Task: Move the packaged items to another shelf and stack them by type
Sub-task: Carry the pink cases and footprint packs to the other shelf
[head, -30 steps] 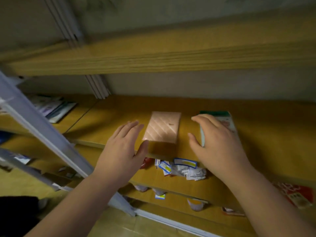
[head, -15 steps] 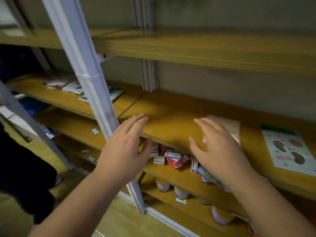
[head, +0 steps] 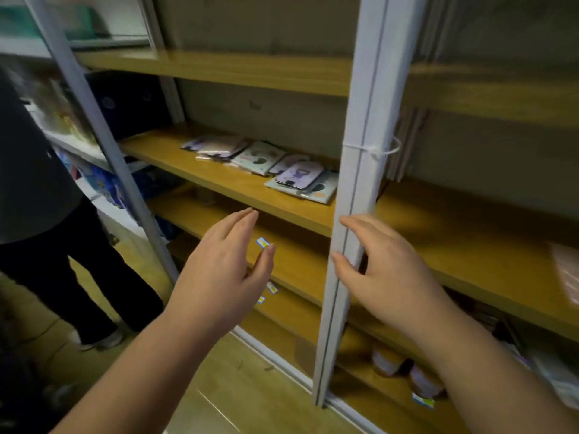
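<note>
Our left hand (head: 219,264) and right hand (head: 385,270) hang empty before the shelving, well apart, fingers straight and loosely spread, gripping nothing. The packets (head: 266,164) lie on the middle shelf (head: 225,189), above and beyond the hands, in a loose overlapping row that runs from the far left toward the near right, where it ends just beside the white post (head: 357,183). That post stands between our two hands: the right fingertips sit at its edge, whether touching we cannot tell, while the left hand has open air between it and the row. We judge the left hand better placed to reach up and forward, though the row's near end lies about midway between both.

The packets are flat, thin and glossy, likely sleeved in clear film. Those at the near end are pale mint cards with a lilac-faced one resting on top; further back come another mint card with dark printed shapes and several pinkish ones, fanned and skewed, not squared by type. Sorting there looks not yet begun. At the far right edge a pale pink packet (head: 567,270) lies on the next bay's shelf. A person in dark trousers (head: 62,261) stands at the left.
</note>
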`<state>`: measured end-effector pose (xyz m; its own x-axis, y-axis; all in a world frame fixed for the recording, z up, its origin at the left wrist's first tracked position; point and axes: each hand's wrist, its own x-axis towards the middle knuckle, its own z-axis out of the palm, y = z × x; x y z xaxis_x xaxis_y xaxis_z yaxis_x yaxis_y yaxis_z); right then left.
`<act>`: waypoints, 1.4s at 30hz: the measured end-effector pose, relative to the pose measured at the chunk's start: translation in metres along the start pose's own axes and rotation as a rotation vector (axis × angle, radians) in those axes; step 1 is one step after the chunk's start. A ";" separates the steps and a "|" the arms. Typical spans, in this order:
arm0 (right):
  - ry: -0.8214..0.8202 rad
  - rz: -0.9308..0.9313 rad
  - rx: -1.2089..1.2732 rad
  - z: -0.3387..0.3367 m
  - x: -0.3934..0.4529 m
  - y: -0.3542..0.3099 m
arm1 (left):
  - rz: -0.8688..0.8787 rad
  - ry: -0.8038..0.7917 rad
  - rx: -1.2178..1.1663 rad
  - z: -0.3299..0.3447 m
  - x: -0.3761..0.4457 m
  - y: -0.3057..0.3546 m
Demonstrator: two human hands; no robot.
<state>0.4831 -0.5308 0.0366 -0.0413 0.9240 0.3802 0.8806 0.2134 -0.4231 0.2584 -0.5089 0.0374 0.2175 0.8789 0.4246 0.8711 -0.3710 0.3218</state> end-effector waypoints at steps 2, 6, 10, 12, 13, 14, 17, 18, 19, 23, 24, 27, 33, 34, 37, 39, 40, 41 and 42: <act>-0.034 -0.012 -0.016 0.017 0.013 -0.018 | -0.010 -0.004 0.012 -0.005 0.005 -0.026; -0.059 -0.025 -0.059 0.044 0.041 -0.038 | -0.028 -0.016 -0.001 -0.003 0.018 -0.070; -0.064 -0.010 -0.056 0.072 0.074 -0.045 | -0.076 0.007 -0.029 0.006 0.041 -0.109; -0.069 -0.005 -0.045 0.088 0.093 -0.048 | -0.097 0.018 -0.035 0.012 0.057 -0.124; -0.072 -0.004 -0.043 0.096 0.105 -0.048 | -0.102 0.020 -0.033 0.014 0.067 -0.131; -0.071 -0.005 -0.041 0.105 0.117 -0.049 | -0.100 0.019 -0.031 0.016 0.077 -0.137; -0.057 0.004 -0.032 0.126 0.156 -0.050 | -0.076 0.002 -0.022 0.017 0.108 -0.156; -0.054 0.016 -0.029 0.132 0.170 -0.051 | -0.070 -0.006 -0.015 0.016 0.118 -0.164; -0.052 0.033 -0.023 0.137 0.184 -0.053 | -0.069 -0.016 -0.007 0.015 0.129 -0.172; -0.039 0.066 0.003 0.160 0.233 -0.062 | -0.104 -0.002 -0.004 0.013 0.173 -0.210; -0.039 0.062 0.003 0.164 0.243 -0.065 | -0.125 0.011 -0.005 0.014 0.183 -0.218; -0.036 0.067 0.007 0.178 0.268 -0.070 | -0.157 -0.011 -0.057 0.025 0.208 -0.242; -0.045 0.123 -0.033 0.208 0.310 -0.068 | -0.116 -0.120 -0.135 0.065 0.268 -0.284; -0.042 0.135 -0.046 0.212 0.316 -0.068 | -0.104 -0.124 -0.141 0.070 0.280 -0.294; -0.025 0.193 -0.073 0.224 0.331 -0.072 | -0.084 -0.134 -0.125 0.086 0.321 -0.328; -0.005 0.232 -0.087 0.233 0.341 -0.074 | -0.093 -0.162 -0.097 0.099 0.355 -0.346; -0.002 0.250 -0.105 0.237 0.346 -0.075 | -0.101 -0.188 -0.065 0.108 0.372 -0.353; -0.003 0.269 -0.121 0.241 0.351 -0.077 | -0.112 -0.224 -0.030 0.117 0.388 -0.358; 0.003 0.289 -0.130 0.245 0.356 -0.078 | -0.117 -0.265 0.004 0.124 0.404 -0.362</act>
<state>0.2837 -0.1409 0.0037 0.2206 0.9395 0.2620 0.9088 -0.1005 -0.4049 0.0860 0.0174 -0.0126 0.2224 0.9636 0.1483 0.8986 -0.2616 0.3523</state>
